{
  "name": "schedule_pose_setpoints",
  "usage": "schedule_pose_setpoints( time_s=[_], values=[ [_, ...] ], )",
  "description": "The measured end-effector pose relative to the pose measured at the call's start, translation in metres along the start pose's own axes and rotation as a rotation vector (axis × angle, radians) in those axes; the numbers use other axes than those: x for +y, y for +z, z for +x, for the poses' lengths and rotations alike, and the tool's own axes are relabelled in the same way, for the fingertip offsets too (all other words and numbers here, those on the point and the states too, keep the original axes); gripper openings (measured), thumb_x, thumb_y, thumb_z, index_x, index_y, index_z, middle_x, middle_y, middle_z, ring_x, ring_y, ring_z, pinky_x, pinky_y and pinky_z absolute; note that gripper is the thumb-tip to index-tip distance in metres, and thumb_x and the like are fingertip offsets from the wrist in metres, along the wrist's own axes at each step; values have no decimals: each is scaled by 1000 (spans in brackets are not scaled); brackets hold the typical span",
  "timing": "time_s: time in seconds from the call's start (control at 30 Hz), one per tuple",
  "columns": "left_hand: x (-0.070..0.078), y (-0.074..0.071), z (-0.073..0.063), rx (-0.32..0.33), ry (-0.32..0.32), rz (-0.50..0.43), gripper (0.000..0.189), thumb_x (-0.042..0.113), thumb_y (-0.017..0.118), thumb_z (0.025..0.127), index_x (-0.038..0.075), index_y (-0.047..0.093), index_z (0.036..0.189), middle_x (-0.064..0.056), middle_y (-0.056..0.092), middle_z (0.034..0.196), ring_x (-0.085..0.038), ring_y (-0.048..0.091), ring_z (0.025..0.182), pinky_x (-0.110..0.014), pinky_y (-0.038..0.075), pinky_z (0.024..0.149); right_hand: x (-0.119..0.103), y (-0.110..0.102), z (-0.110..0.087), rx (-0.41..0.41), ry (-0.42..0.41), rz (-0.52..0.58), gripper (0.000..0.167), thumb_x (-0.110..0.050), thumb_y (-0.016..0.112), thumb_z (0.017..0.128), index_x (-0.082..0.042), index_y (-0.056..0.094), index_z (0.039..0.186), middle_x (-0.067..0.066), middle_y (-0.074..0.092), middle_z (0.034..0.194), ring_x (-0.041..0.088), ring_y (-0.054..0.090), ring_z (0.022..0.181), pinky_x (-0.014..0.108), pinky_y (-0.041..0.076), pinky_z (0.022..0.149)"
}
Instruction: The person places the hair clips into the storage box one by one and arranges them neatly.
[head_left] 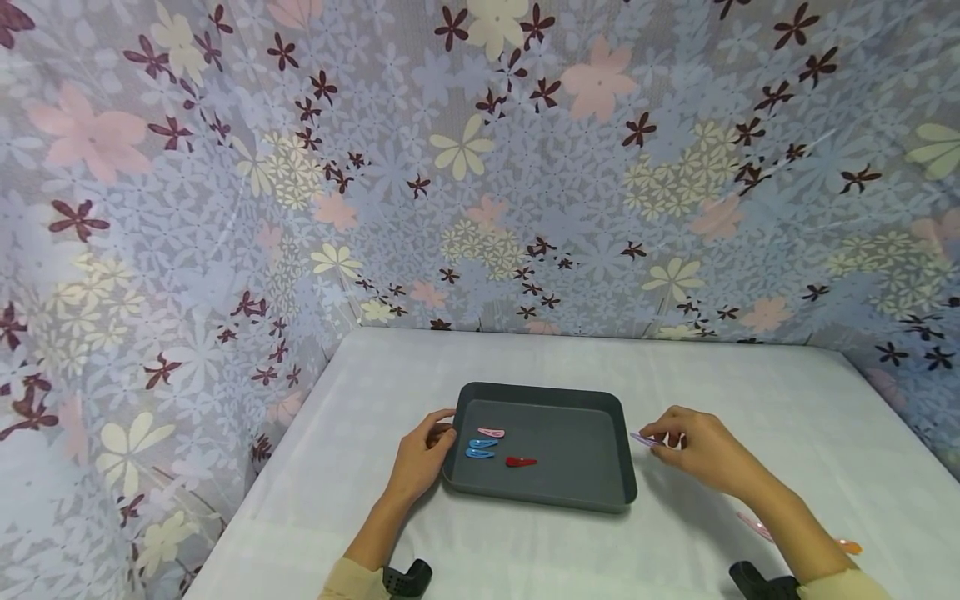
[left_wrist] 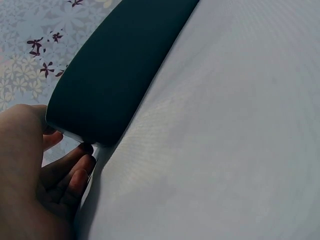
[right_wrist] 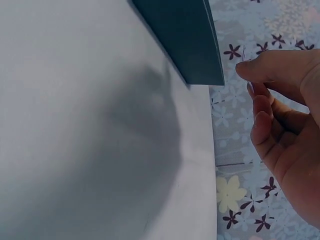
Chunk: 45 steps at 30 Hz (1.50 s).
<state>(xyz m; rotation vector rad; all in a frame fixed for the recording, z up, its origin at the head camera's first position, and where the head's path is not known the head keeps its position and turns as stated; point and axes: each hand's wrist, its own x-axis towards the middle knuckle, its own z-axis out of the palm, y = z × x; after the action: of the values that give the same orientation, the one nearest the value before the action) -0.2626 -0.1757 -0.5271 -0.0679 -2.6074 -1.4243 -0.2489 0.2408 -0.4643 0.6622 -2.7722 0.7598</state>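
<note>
A dark grey rectangular tray point(head_left: 577, 442) lies on the white-covered table. Inside it, towards the left, are a pink hair clip point(head_left: 491, 432), two blue hair clips point(head_left: 482, 443) and a red hair clip point(head_left: 521, 462). My left hand point(head_left: 417, 457) holds the tray's left side, with its fingers at the outer wall point(left_wrist: 95, 95) in the left wrist view. Just beyond the right rim, my right hand point(head_left: 703, 450) pinches a purple hair clip point(head_left: 641, 438) between thumb and fingertips. In the right wrist view only a thin sliver of that clip shows beside the thumb.
Near my right forearm, a pink hair clip point(head_left: 754, 526) and an orange hair clip point(head_left: 849, 547) lie on the table point(head_left: 360, 392), both partly hidden by the arm. A flower-patterned curtain point(head_left: 525, 208) hangs behind the table and along its sides.
</note>
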Motion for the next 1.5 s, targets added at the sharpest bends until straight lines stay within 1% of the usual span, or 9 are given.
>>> schedule_pose_setpoints(
  time_s=[0.1,0.3,0.5,0.7,0.8,1.0,1.1,1.4,1.5],
  values=[
    [-2,-1,1,-4,4,2,35,33,56,92,31,57,127,2,69,110,-12,60,92,-34,47,85,-5,2,2,-4,4,-8,22,-12,74,77,-23,74,96,-15,58,79,0,47,66,20,40,56],
    [-6,-3,4,-12,23,-4,35,33,56,92,31,57,127,3,69,110,-11,61,93,-34,47,86,-15,5,7,-44,5,-28,20,-13,73,79,-21,73,97,-14,59,80,0,47,68,20,40,57],
    [-9,-6,5,-20,39,-15,35,32,57,92,30,57,127,3,69,110,-11,60,93,-34,47,85,-25,7,12,-83,14,-13,20,-13,72,80,-20,73,99,-13,58,80,0,46,68,20,40,56],
    [10,8,-12,24,-16,-14,35,31,57,92,29,57,127,2,69,110,-11,61,92,-33,47,84,-10,-7,21,-174,-37,32,20,-13,71,81,-19,73,100,-12,58,81,0,48,69,21,42,57],
    [19,16,-22,52,-47,-10,35,31,57,92,30,58,127,2,69,109,-10,61,92,-33,47,84,-3,-14,25,-225,-67,26,19,-13,70,82,-19,73,100,-12,58,81,1,47,69,21,41,57],
    [38,32,-41,101,-107,-3,34,31,58,92,31,58,126,4,70,108,-10,62,93,-34,47,86,11,-30,35,-299,-153,0,20,-12,70,80,-18,74,99,-12,59,82,1,48,71,20,42,59],
    [48,30,-48,99,-131,3,34,31,58,92,31,58,126,4,70,109,-10,61,93,-34,47,86,9,-36,36,-339,-158,2,20,-13,70,80,-19,73,99,-12,58,83,1,49,73,20,43,62],
    [49,28,-46,83,-127,5,34,30,57,92,33,57,127,3,69,110,-10,61,93,-33,47,85,1,-33,43,-393,-198,13,17,-11,70,81,-14,74,97,-7,59,84,1,48,69,20,42,60],
    [49,27,-46,90,-132,7,34,30,58,92,32,57,126,2,69,110,-11,61,93,-34,47,86,-3,-31,46,-408,-206,18,17,-10,69,82,-14,74,98,-6,60,85,2,50,70,20,43,60]
  ],
)
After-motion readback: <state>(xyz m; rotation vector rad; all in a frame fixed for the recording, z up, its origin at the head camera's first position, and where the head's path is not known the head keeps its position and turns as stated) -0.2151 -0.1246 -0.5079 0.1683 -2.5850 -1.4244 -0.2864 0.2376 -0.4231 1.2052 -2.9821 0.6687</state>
